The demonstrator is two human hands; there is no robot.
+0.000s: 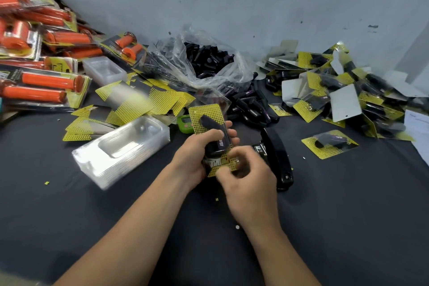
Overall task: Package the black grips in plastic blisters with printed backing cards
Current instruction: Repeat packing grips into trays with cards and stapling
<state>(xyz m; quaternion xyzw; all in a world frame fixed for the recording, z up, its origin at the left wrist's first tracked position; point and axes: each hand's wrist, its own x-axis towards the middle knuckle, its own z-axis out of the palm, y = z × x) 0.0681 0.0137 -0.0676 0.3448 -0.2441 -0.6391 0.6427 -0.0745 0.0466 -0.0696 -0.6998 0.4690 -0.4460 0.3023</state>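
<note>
At the centre of the dark table my left hand (196, 153) grips a blister pack (206, 116): a yellow dotted backing card with a black grip (217, 140) under clear plastic. My right hand (246, 176) pinches the pack's lower edge, fingers curled. A stack of empty clear blisters (120, 148) lies to the left. Loose backing cards (144, 97) are spread behind it. A clear bag of black grips (209, 58) sits at the back, with more loose grips (250, 107) spilled beside it.
A black stapler (277, 158) lies just right of my hands. One finished pack (329, 144) lies further right, before a heap of finished packs (336, 90). Orange grip packs (44, 53) pile at the far left. A green object (184, 123) sits behind the pack.
</note>
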